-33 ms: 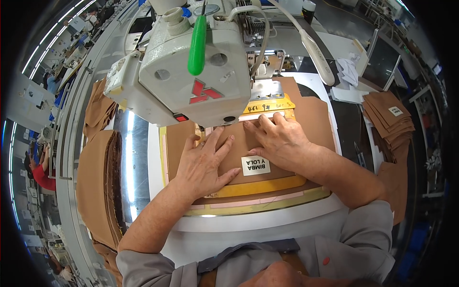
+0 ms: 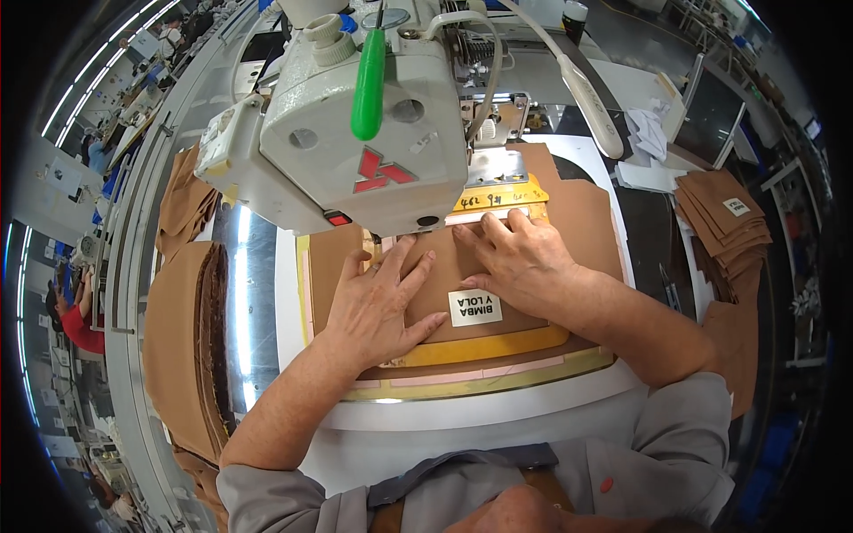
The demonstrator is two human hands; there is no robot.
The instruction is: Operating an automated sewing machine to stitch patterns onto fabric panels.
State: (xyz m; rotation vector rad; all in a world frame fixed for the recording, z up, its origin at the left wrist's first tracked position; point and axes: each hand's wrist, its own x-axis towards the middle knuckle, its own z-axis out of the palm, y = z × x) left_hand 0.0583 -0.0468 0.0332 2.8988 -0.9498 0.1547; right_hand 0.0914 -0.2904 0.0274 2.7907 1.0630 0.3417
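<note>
My left hand (image 2: 380, 302) lies with spread fingers on a brown fabric piece (image 2: 346, 262), its fingertips just below the sewing machine head (image 2: 302, 169). My right hand (image 2: 511, 262) rests on the same piece, fingers bent but apart, tips at a pale strip along an upper yellow template bar (image 2: 498, 195) with handwriting. A white label (image 2: 475, 308) lies between my hands. Another yellow strip (image 2: 480, 342) runs below them. Around the fabric is a pale board (image 2: 404, 413) with yellow and pink edging. What is under the machine head is hidden.
Brown fabric stacks lie left (image 2: 178, 346) and right (image 2: 720, 231). A green-handled tool (image 2: 367, 89) hangs before the machine, beside a white cable-fed device (image 2: 595, 115). Tweezers (image 2: 668, 284) lie right, near white scraps (image 2: 644, 142). A co-worker in red (image 2: 80, 324) is at far left.
</note>
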